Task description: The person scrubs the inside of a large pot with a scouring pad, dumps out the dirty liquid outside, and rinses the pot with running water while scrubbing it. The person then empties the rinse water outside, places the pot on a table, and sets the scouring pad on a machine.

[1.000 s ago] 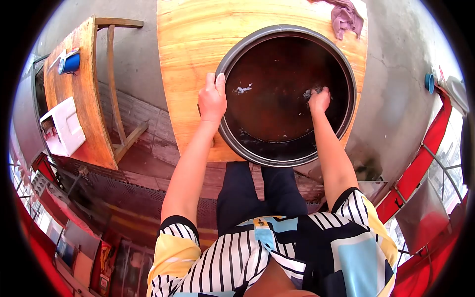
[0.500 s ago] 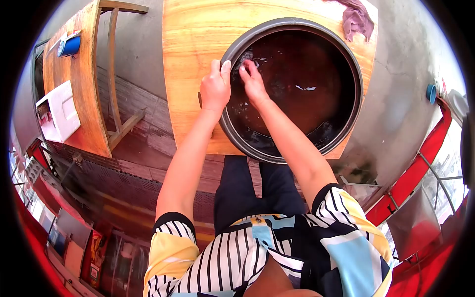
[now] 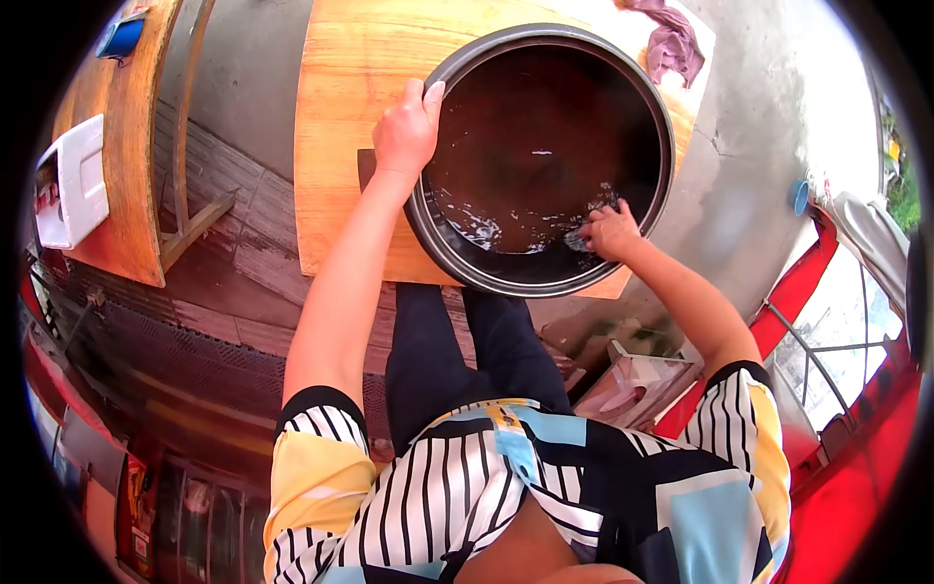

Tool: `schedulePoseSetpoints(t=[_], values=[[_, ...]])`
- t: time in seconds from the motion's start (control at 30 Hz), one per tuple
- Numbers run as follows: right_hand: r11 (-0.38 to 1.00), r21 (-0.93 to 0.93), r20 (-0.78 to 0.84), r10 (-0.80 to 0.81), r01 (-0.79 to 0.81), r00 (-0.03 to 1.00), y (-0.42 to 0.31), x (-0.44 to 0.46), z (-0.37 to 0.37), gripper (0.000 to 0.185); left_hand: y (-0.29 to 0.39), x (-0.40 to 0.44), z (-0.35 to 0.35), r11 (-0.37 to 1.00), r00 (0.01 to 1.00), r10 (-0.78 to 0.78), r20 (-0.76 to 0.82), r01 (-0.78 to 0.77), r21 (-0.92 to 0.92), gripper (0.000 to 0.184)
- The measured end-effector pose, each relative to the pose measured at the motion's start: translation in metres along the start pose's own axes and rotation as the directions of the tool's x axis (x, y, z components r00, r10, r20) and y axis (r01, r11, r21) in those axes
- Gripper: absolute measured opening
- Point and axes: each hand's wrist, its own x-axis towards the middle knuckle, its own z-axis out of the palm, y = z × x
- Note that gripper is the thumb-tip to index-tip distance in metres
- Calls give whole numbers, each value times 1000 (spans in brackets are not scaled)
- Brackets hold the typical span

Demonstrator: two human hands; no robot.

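Observation:
A large round black tub (image 3: pixel 671 146) holds dark brownish liquid with glints and ripples on its surface. It rests on a wooden table (image 3: pixel 341 107). My left hand (image 3: pixel 407 131) is closed around the tub's left rim, thumb over the edge. Inside the tub, at the lower right wall, my right hand (image 3: pixel 613 234) has its fingers curled at the liquid's surface. Bright rippling liquid surrounds those fingertips, and whatever they may hold is hidden.
A crumpled mauve cloth (image 3: pixel 673 47) lies at the table's far right corner. On another wooden table (image 3: pixel 131 156) to the left are a white foam box (image 3: pixel 86 185) and a blue container (image 3: pixel 121 37). A blue cup-like object (image 3: pixel 800 198) is at the far right.
My right hand has swept from the tub's upper left wall to its lower right wall. My left hand stays on the rim. The whole view has shifted slightly.

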Motion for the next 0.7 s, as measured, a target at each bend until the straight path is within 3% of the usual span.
schedulePoseSetpoints(t=[0.1,0.17,0.23,0.33,0.47,0.57,0.7], values=[[891,-444,-59,74,-92,996,54,4,-38,29,0,1,1,1000,1000,0,1,0,-3,35],[653,-742,-196,9,-154,981,72,19,-78,34,1,1,-1,1000,1000,10,-2,-10,-11,35],[509,-829,-336,-127,-229,933,91,36,-114,37,1,2,-1,1000,1000,16,-5,-16,-19,36],[465,-846,-345,-100,-263,933,87,38,-114,37,0,-1,0,1000,1000,20,9,-20,-15,36],[728,-643,-330,17,-238,944,67,-1,-57,32,-1,-2,1,1000,1000,-5,5,4,28,36],[956,-256,-387,37,-146,921,36,-27,-5,24,2,0,0,997,1000,-24,3,24,68,36],[992,109,-478,108,-63,872,-19,-42,30,18,5,-2,-2,995,999,-45,17,44,93,37]])
